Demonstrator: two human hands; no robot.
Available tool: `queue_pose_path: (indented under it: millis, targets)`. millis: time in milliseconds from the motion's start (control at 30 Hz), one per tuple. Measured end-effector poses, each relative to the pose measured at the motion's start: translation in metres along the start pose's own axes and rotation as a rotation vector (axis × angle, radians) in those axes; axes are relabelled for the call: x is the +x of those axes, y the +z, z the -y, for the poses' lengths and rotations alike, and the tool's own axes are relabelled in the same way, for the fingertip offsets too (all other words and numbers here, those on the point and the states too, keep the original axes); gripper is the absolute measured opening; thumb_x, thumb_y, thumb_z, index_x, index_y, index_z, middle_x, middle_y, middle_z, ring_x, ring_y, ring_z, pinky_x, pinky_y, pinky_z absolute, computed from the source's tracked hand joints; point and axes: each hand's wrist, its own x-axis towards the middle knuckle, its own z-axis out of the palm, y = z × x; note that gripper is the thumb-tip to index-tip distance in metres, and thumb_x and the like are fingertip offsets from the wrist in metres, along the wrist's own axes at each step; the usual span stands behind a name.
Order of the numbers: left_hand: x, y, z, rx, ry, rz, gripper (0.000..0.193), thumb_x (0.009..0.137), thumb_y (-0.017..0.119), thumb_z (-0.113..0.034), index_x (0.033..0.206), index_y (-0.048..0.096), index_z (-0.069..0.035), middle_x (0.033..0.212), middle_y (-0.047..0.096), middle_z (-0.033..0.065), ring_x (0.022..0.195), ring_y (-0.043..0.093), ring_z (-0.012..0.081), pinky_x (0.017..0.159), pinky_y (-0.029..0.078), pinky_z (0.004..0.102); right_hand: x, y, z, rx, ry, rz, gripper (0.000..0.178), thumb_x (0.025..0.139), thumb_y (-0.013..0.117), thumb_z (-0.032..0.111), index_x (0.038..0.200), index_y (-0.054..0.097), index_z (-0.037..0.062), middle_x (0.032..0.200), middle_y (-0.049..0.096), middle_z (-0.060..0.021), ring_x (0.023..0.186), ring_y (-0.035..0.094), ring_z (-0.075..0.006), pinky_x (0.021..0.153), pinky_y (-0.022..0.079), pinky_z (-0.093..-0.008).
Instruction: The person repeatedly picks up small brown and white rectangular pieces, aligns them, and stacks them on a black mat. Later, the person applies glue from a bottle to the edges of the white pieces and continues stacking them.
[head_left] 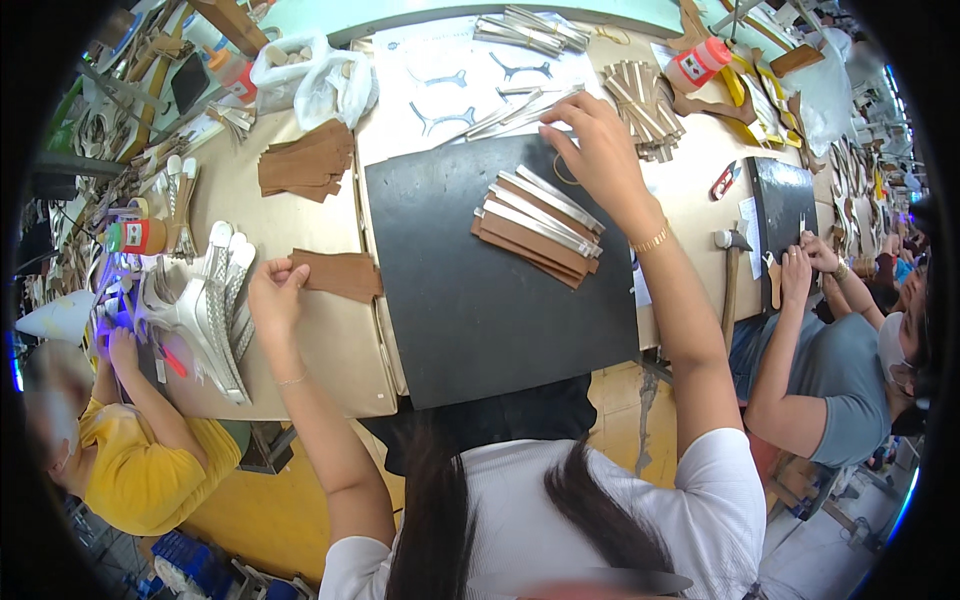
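Note:
My left hand (275,292) pinches the left end of a small stack of brown leather pieces (340,276), which lies beside the black mat (430,345). My right hand (600,150) reaches past the mat's far edge, fingers bent and thumb apart, with its fingertips near loose silver strips (515,118). A thin pale loop (563,170) shows below that hand; whether it touches is unclear. On the mat, silver strips (545,212) lie across a fanned pile of brown leather pieces (530,247). Another brown stack (308,160) rests farther back on the left.
A paper sheet with shape drawings (440,90) lies at the back, near bundled strips (640,105). A hammer (732,270) and red snips (724,181) lie right. Silver shoe uppers (205,300) lie left. Co-workers in yellow (165,460) and blue-grey (830,375) sit either side.

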Motion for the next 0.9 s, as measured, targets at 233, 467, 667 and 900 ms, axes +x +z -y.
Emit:
queue_pose_path:
  millis: [233,467,667,900]
  targets:
    - [0.011,0.0,0.021,-0.156,-0.054,0.065,0.033,0.076,0.085,-0.016,0.094,0.067,0.005,0.078,0.07,0.0102,0.068,0.065,0.016,0.065,0.053,0.0282,0.067,0.05,-0.04,-0.332,-0.154,0.176,0.016,0.088,0.068,0.019,0.095,0.077,0.0083,0.098,0.069,-0.0055,0.095,0.063,-0.0256,0.084,0.051,-0.0378]
    - [0.002,0.0,0.011,-0.101,-0.043,0.007,0.031,0.074,0.086,-0.016,0.091,0.068,0.002,0.077,0.07,0.0097,0.069,0.065,0.0165,0.066,0.053,0.0292,0.086,0.066,-0.055,-0.05,-0.131,0.031,0.013,0.086,0.068,0.012,0.097,0.074,0.0067,0.101,0.071,-0.0093,0.095,0.067,-0.0284,0.084,0.053,-0.0388]
    - [-0.01,0.004,-0.005,-0.143,-0.048,-0.081,0.023,0.076,0.084,-0.007,0.085,0.064,0.001,0.074,0.067,0.0055,0.064,0.061,0.0102,0.058,0.051,0.0234,0.095,0.047,-0.048,0.352,0.183,-0.2,0.025,0.09,0.071,0.018,0.112,0.072,0.0047,0.106,0.073,-0.0112,0.094,0.071,-0.0197,0.08,0.054,-0.0303]
    - [-0.017,0.002,-0.013,-0.149,-0.048,-0.105,0.022,0.076,0.083,-0.007,0.087,0.066,0.001,0.072,0.067,0.0054,0.063,0.062,0.0108,0.058,0.051,0.0248,0.075,0.014,-0.032,0.7,0.299,-0.329,0.035,0.092,0.073,0.023,0.117,0.068,-0.0005,0.107,0.071,-0.0084,0.098,0.067,-0.0153,0.081,0.051,-0.026]
